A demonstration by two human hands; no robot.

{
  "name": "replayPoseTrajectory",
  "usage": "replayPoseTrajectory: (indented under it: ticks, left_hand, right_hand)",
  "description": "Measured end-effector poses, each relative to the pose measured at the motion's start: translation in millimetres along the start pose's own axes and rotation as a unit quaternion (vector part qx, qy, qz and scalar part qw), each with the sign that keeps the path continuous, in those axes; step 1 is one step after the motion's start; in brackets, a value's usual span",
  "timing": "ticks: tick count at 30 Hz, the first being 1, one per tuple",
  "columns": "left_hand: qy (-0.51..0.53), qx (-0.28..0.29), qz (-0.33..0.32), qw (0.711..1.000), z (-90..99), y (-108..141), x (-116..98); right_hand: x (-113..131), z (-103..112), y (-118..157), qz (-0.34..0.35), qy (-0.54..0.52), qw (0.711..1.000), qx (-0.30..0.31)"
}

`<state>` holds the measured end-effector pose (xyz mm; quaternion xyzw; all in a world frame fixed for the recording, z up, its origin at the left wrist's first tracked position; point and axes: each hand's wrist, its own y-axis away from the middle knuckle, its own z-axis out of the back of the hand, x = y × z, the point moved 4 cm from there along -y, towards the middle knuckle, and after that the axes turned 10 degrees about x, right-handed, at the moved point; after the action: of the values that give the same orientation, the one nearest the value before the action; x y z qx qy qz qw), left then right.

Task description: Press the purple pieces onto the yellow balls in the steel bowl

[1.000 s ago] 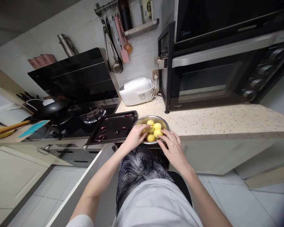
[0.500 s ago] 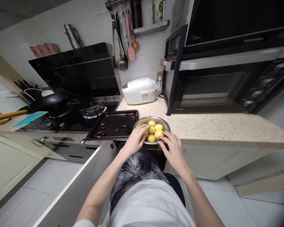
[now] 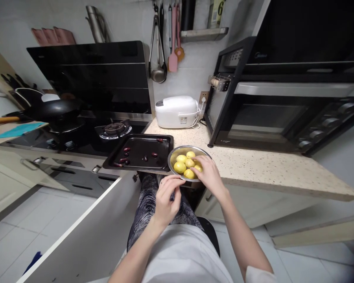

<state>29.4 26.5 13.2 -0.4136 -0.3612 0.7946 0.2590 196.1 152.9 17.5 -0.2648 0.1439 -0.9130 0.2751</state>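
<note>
A round metal bowl [image 3: 171,152] stands at the counter's front edge with several yellow lemons [image 3: 179,167] heaped in it. My right hand [image 3: 207,173] reaches over the bowl's right side, its thumb and fingers around a lemon [image 3: 198,168] that they partly hide. In front of the bowl is my left hand [image 3: 167,196], fingers bent with the tips at the near rim and the thumb apart; nothing shows in it. Left of the bowl lies a black baking tray [image 3: 138,162] with several small dark red, oval pieces [image 3: 155,155] scattered on it.
Behind the bowl sits a white rice cooker [image 3: 177,112]. An oven [image 3: 271,122] stands at the right. On the left are a gas burner [image 3: 114,128] and a black wok [image 3: 54,108]. An open cabinet door [image 3: 85,220] stands left of my legs.
My left hand has drawn back from the lemons to the near rim of the bowl. My right hand has moved further in over the lemons. The view has shifted a little.
</note>
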Motion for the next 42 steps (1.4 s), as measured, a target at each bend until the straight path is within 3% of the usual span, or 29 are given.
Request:
replayPoseTrajectory:
  ticks: [7, 17, 22, 26, 34, 38, 42]
  left_hand:
    - [-0.014, 0.062, 0.000, 0.998, -15.5, 7.9, 11.4]
    - [-0.050, 0.108, 0.006, 0.993, -26.5, 13.1, 18.0]
    - [-0.047, 0.115, 0.016, 0.992, -27.0, 14.2, 20.7]
    - [-0.046, 0.123, 0.017, 0.991, -27.8, 14.1, 20.9]
    - [-0.049, 0.128, 0.018, 0.990, -30.2, 13.0, 20.1]
    - [-0.052, 0.134, 0.017, 0.989, -30.9, 12.6, 18.4]
    - [-0.052, 0.127, 0.014, 0.990, -30.2, 12.2, 17.6]
  right_hand:
    - [1.4, -3.7, -17.5, -0.010, 0.015, 0.998, 0.060]
    - [-18.1, -2.5, -22.3, -0.051, -0.099, 0.989, 0.101]
    - [-2.2, 2.7, -16.7, -0.014, -0.006, 0.998, 0.055]
    - [6.9, 2.8, -11.3, 0.001, 0.011, 1.000, 0.008]
    - [1.9, 5.3, -13.1, -0.014, 0.063, 0.997, 0.031]
    - [3.1, 12.5, -39.0, 0.010, 0.087, 0.995, 0.057]
    - [14.2, -0.7, -95.0, 0.099, 0.080, 0.984, 0.128]
